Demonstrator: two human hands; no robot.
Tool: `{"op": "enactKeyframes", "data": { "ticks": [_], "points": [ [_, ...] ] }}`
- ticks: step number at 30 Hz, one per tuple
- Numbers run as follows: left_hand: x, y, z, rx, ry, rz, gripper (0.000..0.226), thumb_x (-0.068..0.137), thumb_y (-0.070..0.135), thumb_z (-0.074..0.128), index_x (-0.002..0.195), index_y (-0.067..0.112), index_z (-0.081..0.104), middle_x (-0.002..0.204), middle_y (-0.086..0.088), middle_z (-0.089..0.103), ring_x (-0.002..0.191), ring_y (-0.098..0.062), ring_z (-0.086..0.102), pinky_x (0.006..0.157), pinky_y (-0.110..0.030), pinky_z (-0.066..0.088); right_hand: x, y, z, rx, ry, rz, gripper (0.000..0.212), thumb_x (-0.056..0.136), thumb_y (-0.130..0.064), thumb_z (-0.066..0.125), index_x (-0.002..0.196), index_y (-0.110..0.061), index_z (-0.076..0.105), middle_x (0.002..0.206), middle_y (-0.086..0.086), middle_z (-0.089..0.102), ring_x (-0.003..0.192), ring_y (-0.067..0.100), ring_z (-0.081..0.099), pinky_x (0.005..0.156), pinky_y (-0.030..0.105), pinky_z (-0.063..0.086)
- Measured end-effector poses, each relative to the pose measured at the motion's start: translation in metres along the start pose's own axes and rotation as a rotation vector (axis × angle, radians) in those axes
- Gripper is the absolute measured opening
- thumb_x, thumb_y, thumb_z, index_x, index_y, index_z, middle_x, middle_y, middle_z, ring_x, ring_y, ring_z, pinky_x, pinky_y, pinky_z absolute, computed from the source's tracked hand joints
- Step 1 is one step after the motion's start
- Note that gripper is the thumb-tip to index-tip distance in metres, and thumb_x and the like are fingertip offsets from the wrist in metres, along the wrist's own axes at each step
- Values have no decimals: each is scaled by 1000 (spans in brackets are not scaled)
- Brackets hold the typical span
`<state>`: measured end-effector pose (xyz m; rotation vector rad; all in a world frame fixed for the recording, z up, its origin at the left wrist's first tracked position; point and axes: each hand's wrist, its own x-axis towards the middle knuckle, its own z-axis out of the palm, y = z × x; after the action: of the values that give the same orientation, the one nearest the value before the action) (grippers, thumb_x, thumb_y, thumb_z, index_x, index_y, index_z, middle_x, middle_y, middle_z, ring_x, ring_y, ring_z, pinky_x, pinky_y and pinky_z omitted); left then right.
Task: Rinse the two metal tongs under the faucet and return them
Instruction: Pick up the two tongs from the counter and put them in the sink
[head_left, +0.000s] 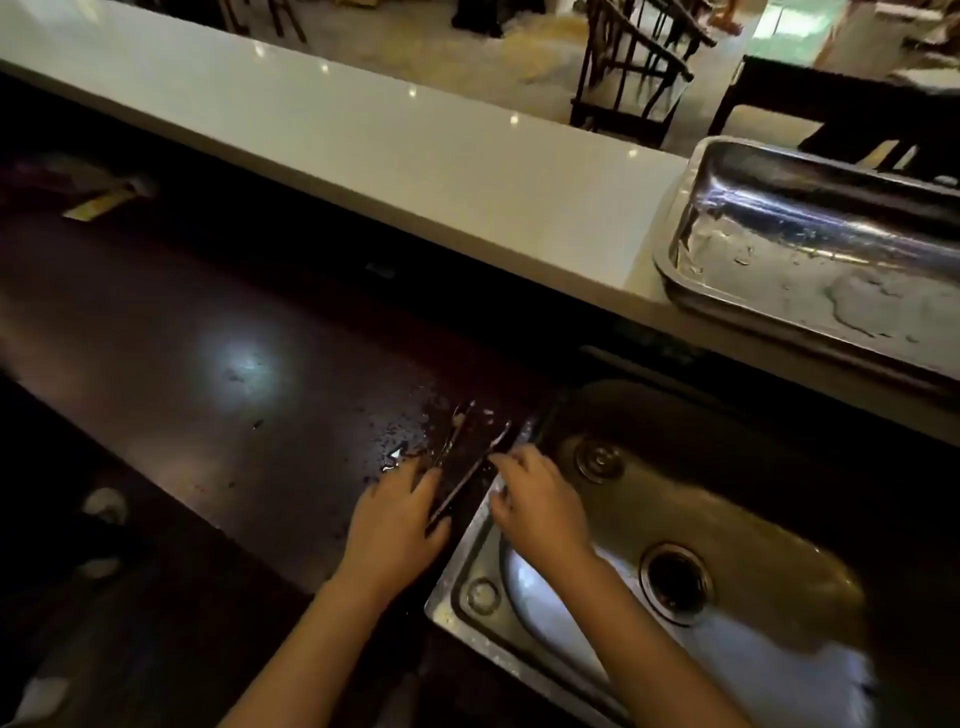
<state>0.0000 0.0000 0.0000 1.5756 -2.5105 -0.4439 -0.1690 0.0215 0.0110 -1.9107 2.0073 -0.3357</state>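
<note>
Two metal tongs lie on the wet dark counter just left of the sink (467, 587). The thinner tongs (458, 430) lie past my left fingertips. The nearer tongs (475, 467) run diagonally between my hands. My left hand (397, 525) rests palm down on the counter, with the handle end of the nearer tongs between its thumb and index finger. My right hand (537, 501) reaches across the sink's left rim with its fingers curled. Its index fingertip touches the nearer tongs. I cannot see whether it grips them. No faucet or running water is visible.
The steel sink has a drain (675, 582) and a small fitting (598, 460) on its far rim. A large steel tray (691, 291) sits on the raised white ledge (363, 140) behind. Water drops (395, 457) speckle the counter. Chairs stand beyond the ledge.
</note>
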Motion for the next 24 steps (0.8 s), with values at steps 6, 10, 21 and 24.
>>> {"op": "enactKeyframes", "data": {
  "ticks": [6, 10, 21, 24],
  "points": [
    [0, -21, 26, 43, -181, -56, 58, 81, 34, 54, 134, 23, 35, 139, -3, 41, 121, -22, 44, 89, -37, 48, 19, -16, 38, -34, -152, -22, 51, 89, -13, 46, 139, -22, 35, 148, 9, 27, 126, 29, 41, 89, 39, 50],
    [4, -25, 31, 44, -178, -43, 50, 85, 28, 52, 133, 21, 39, 136, -3, 42, 121, -21, 40, 82, -35, 50, 24, -17, 46, -99, -187, -40, 45, 89, -8, 44, 133, -14, 43, 148, 10, 29, 125, 30, 42, 89, 42, 50],
    [4, -29, 35, -208, -170, -40, 59, 81, 20, 65, 134, 11, 41, 138, -3, 39, 118, -19, 51, 88, -25, 47, 24, -13, 48, -43, -115, -100, 39, 94, -12, 40, 133, -10, 46, 149, 7, 34, 133, 23, 35, 103, 35, 41],
    [2, -22, 31, -298, -109, -56, 63, 80, 22, 66, 136, 11, 40, 143, -2, 37, 124, -17, 45, 95, -27, 45, 10, -14, 36, 348, 179, 4, 40, 91, -13, 50, 130, -18, 48, 141, -2, 39, 125, 11, 43, 95, 14, 40]
  ]
}}
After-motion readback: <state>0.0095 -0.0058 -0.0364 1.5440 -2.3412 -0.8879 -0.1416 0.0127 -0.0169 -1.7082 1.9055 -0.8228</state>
